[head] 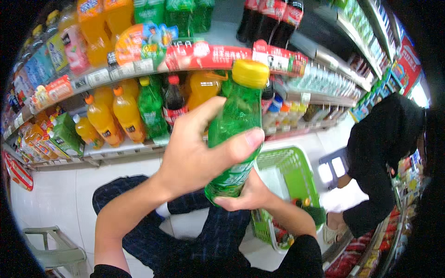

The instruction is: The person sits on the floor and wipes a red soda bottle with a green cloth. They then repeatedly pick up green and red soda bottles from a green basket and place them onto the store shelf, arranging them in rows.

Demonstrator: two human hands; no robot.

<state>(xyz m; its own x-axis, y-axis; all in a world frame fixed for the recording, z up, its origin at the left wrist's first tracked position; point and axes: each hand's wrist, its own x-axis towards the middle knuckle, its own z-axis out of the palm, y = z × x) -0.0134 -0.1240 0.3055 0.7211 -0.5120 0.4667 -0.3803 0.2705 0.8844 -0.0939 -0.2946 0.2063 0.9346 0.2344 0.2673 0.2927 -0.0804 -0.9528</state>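
A green plastic soda bottle (240, 104) with a yellow cap is tilted in front of me, gripped by both hands. My left hand (198, 149) wraps around its middle, the thumb lying across the front. Under the bottle's lower end, my right hand (248, 194) holds the base. The label is partly covered by my fingers and bears writing. Behind the bottle, a lower shelf (125, 147) carries orange drink bottles (128, 114), another green soda bottle (150, 107) and a cola bottle (175, 97).
A green and white shopping basket (306, 173) with some goods stands on the floor at my right. Beyond it is a person (379, 156) in black clothing. A plastic step stool (57, 250) sits at lower left. Above, cola bottles (269, 21) stand on the upper shelf.
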